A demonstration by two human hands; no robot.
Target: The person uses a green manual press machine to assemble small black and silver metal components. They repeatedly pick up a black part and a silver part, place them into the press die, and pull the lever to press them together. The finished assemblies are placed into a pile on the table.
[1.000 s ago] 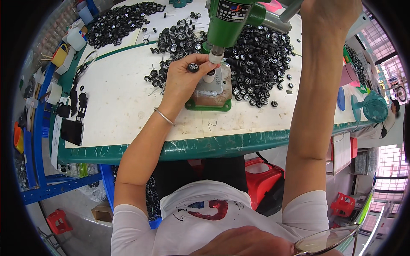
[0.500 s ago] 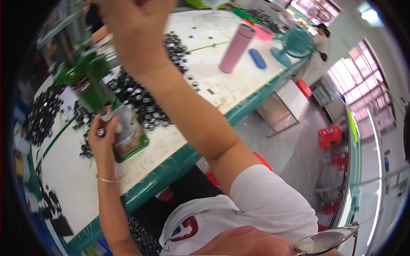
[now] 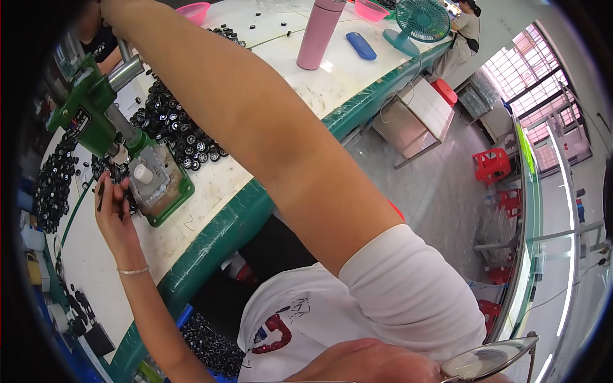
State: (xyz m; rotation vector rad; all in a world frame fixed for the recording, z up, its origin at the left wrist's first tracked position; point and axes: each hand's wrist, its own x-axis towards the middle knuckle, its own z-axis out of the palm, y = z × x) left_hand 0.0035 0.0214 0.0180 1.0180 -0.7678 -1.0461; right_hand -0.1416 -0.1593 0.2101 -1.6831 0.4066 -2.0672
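Note:
A green hand press (image 3: 89,118) stands on the white table at the left. On its base plate (image 3: 182,190) is a short white cylindrical post (image 3: 143,173). My left hand (image 3: 115,207) is beside the post, below the press's ram (image 3: 119,153), with its fingers curled around a small black part (image 3: 100,196), seen edge-on. My right arm stretches up across the table. Only a bit of my right hand (image 3: 113,9) shows at the upper left, by the top of the press; its fingers are hidden. Small black wheels with silvery hubs (image 3: 198,143) lie heaped behind the base.
More black wheels (image 3: 54,185) are piled at the left. A pink bottle (image 3: 319,38), a blue case (image 3: 361,46) and a teal fan (image 3: 423,20) stand or lie farther right. Green wrap covers the table edge (image 3: 217,242). Another person (image 3: 466,32) is at the far right end.
My left hand has drawn back from under the ram, uncovering the white post. My right hand has moved left and up toward the picture's edge. The whole view has shifted.

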